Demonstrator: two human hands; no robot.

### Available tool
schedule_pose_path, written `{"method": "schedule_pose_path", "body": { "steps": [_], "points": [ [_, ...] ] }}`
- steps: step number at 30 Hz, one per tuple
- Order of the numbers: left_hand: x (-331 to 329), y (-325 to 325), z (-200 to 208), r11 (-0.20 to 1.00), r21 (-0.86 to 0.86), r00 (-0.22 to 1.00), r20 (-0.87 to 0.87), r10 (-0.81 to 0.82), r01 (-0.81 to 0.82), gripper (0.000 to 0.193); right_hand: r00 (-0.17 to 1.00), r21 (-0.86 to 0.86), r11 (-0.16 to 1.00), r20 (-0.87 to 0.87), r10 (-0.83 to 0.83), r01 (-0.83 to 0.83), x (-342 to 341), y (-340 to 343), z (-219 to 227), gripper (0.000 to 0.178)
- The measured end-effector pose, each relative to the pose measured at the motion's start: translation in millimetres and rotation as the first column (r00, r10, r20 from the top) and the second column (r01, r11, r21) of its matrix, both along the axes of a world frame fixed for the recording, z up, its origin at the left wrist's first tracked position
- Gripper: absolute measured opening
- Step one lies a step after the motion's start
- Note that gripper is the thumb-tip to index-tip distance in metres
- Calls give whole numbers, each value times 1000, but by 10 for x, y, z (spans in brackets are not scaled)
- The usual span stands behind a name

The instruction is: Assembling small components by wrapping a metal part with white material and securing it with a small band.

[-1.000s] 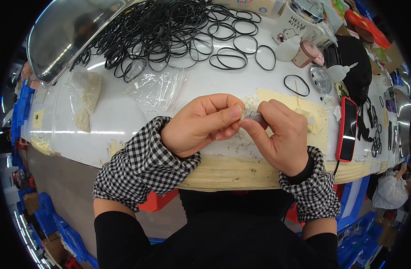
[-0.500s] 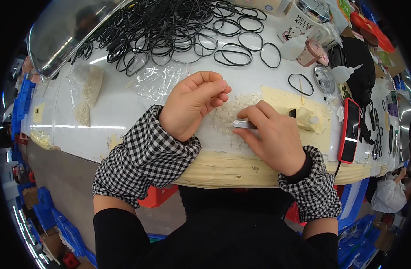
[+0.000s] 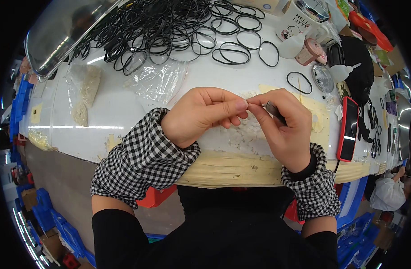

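Since half a second ago the left hand (image 3: 204, 114) has come back toward the right hand (image 3: 284, 125), and their fingertips are now meeting above the white table (image 3: 120, 112). The left hand is pinching thumb against forefinger on something too small to make out. The right hand is gripping slim metal tweezers (image 3: 274, 111), tips pointing at the left fingertips. Small white bits (image 3: 245, 134) are lying just beneath the hands. Farther out, a clear plastic bag (image 3: 157, 80) is lying near a heap of black rubber rings (image 3: 169, 27), and a red phone (image 3: 348, 129) is resting to the right.
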State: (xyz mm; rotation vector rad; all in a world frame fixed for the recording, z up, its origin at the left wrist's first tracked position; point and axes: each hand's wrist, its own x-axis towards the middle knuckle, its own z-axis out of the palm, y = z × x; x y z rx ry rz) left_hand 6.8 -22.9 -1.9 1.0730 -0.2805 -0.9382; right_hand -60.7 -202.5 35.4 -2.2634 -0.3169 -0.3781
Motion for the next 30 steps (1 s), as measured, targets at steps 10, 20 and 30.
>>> {"method": "schedule_pose_path", "body": {
  "steps": [10,20,30],
  "points": [
    [5,15,-1,995,-89,996,-83,-44,37,19,1000,119,993,-16,6,-4,-47,-19,-27,33],
    [-2,21,73,994,-102,994,-108,13,-24,14,954,401,908,-301,2,125,-62,-27,-7,16],
    [-14,39,65,994,-100,998,-61,31,-37,12,961,496,859,-275,18,126,-41,-6,-30,13]
  ]
}}
